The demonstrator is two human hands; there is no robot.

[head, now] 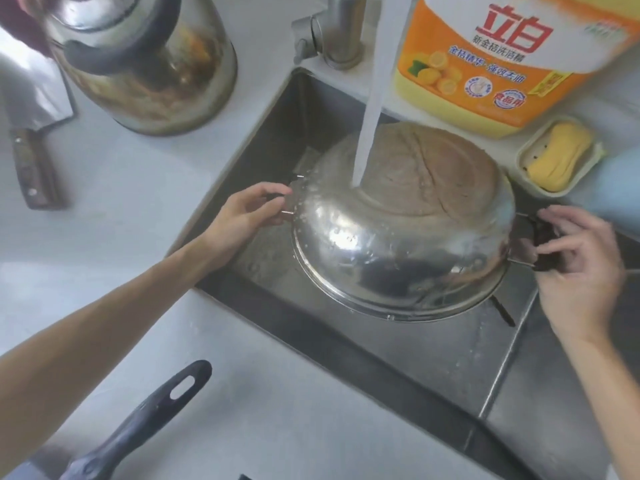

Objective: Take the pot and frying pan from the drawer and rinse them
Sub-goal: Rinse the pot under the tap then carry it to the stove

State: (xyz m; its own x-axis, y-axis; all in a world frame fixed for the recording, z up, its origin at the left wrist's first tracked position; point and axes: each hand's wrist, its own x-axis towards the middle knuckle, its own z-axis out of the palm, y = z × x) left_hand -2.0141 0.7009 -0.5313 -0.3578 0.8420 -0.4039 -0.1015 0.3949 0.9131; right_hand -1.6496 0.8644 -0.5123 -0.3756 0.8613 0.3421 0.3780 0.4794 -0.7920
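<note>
While water runs, two hands (pixel 249 216) (pixel 581 268) apparently grip one pot (pixel 398 244).

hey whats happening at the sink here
A person is rinsing a steel pot, held upside down over the sink. The left hand grips one side handle and the right hand grips the other, while water from the faucet pours onto the pot's discoloured base. The frying pan's dark handle shows on the counter at the lower left, not yet under the water. A kettle, a cleaver, a dish soap bottle and a soap bar sit around the sink.
</note>
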